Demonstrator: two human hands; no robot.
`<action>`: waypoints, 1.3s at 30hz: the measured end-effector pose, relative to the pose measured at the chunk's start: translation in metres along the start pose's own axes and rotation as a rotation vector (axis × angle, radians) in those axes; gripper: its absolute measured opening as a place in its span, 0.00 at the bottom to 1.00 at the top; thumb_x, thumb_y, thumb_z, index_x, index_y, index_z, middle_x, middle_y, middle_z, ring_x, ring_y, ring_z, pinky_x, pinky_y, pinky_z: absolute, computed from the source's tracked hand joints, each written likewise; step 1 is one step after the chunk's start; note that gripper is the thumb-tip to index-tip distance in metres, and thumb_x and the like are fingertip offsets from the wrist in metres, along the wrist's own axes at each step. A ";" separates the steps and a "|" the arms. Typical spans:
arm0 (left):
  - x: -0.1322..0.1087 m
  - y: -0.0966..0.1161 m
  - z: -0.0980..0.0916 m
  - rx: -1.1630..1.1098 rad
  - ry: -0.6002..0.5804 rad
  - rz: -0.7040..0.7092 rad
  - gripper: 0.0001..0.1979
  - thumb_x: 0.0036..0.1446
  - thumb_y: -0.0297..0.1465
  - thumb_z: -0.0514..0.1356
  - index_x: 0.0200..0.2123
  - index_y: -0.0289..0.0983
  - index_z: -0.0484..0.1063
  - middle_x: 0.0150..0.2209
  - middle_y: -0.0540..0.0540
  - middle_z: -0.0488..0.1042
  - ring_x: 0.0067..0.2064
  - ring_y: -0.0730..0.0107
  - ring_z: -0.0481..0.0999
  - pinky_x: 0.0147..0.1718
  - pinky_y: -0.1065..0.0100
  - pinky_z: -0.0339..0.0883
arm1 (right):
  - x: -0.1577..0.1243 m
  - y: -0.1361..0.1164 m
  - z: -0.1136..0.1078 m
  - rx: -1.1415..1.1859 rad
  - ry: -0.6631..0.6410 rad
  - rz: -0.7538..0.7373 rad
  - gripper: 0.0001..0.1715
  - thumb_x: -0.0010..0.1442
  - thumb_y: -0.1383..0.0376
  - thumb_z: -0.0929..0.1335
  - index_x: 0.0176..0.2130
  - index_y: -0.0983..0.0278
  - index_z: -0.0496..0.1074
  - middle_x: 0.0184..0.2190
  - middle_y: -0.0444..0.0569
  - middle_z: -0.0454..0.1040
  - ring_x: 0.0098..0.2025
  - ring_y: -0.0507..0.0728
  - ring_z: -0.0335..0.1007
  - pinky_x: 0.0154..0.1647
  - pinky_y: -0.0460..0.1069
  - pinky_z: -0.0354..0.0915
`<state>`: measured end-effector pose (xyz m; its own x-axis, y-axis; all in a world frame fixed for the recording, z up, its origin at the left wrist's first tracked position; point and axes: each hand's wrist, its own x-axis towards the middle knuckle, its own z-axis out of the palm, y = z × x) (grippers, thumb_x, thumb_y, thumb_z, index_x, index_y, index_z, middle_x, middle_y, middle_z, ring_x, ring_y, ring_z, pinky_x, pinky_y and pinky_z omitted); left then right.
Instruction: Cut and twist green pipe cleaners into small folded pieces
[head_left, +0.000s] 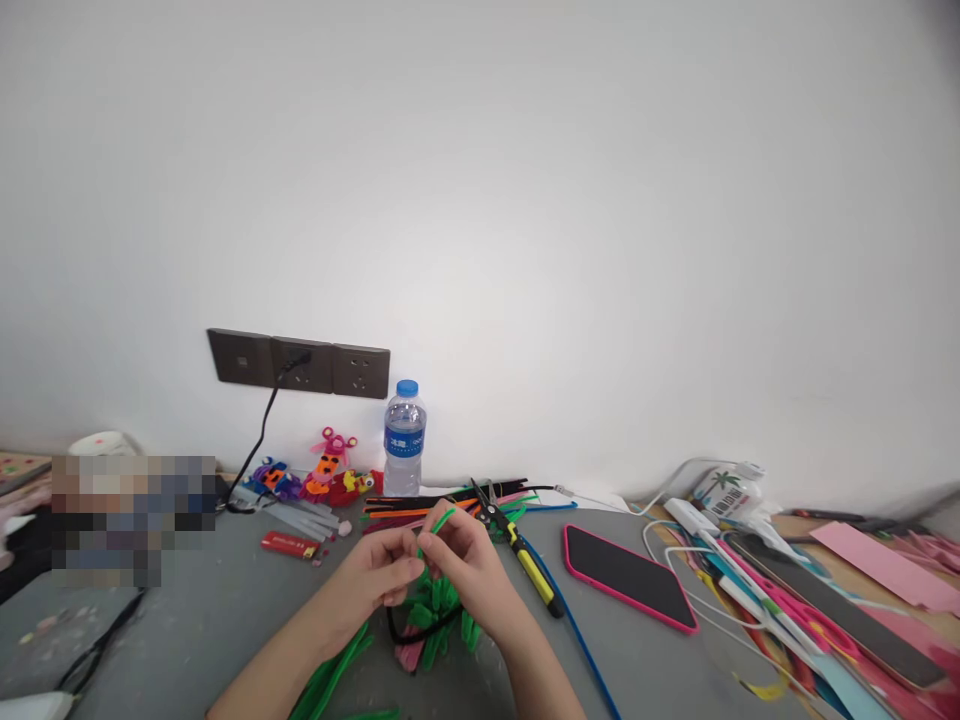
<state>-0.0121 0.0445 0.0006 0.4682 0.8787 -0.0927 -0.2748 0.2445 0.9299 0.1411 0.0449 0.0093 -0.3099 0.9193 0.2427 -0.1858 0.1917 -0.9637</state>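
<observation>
Both my hands meet over the grey table (202,620), low in the middle of the view. My left hand (379,575) and my right hand (465,560) each pinch a green pipe cleaner (437,525) that sticks up between the fingertips. Under the hands lies a bunch of green pipe-cleaner shapes (439,610) with a black strand and a pink piece. More green pipe cleaners (330,675) run beneath my left forearm.
Yellow-handled pliers (517,545), a blue pipe cleaner (581,640) and a pink-cased phone (626,577) lie to the right. Behind are loose pipe cleaners (420,510), a water bottle (405,440), craft figures (326,475), glue sticks, a red lighter (289,545). Cables, scissors and paper crowd the far right.
</observation>
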 end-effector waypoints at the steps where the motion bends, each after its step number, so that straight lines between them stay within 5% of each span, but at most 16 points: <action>1: 0.000 0.000 0.000 -0.011 0.001 -0.004 0.19 0.44 0.43 0.70 0.25 0.35 0.69 0.22 0.57 0.55 0.22 0.79 0.47 0.20 0.73 0.43 | 0.000 0.000 0.000 0.003 0.004 0.003 0.16 0.59 0.54 0.69 0.29 0.63 0.66 0.24 0.40 0.61 0.24 0.49 0.56 0.24 0.44 0.55; 19: -0.005 -0.001 0.003 -0.144 -0.047 0.006 0.17 0.48 0.40 0.69 0.25 0.37 0.65 0.23 0.55 0.60 0.23 0.78 0.53 0.23 0.72 0.45 | -0.001 -0.003 0.000 0.099 -0.054 0.047 0.17 0.58 0.52 0.69 0.30 0.62 0.65 0.21 0.39 0.64 0.21 0.49 0.59 0.23 0.44 0.58; 31: -0.002 -0.004 0.000 -0.234 0.041 0.066 0.16 0.46 0.37 0.71 0.25 0.37 0.67 0.18 0.60 0.51 0.21 0.79 0.47 0.21 0.75 0.48 | -0.001 -0.004 0.002 0.053 0.017 0.002 0.18 0.57 0.53 0.70 0.28 0.62 0.64 0.23 0.40 0.64 0.23 0.49 0.60 0.24 0.45 0.60; 39: 0.001 -0.002 0.001 -0.296 0.135 0.136 0.16 0.45 0.37 0.72 0.24 0.36 0.68 0.20 0.58 0.58 0.22 0.79 0.52 0.23 0.75 0.53 | 0.000 0.002 0.007 0.138 -0.054 0.037 0.16 0.59 0.55 0.68 0.29 0.62 0.62 0.22 0.38 0.61 0.22 0.48 0.55 0.23 0.44 0.54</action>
<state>-0.0101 0.0449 -0.0008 0.3011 0.9528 -0.0398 -0.5676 0.2126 0.7954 0.1343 0.0429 0.0077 -0.3676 0.9044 0.2167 -0.2989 0.1057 -0.9484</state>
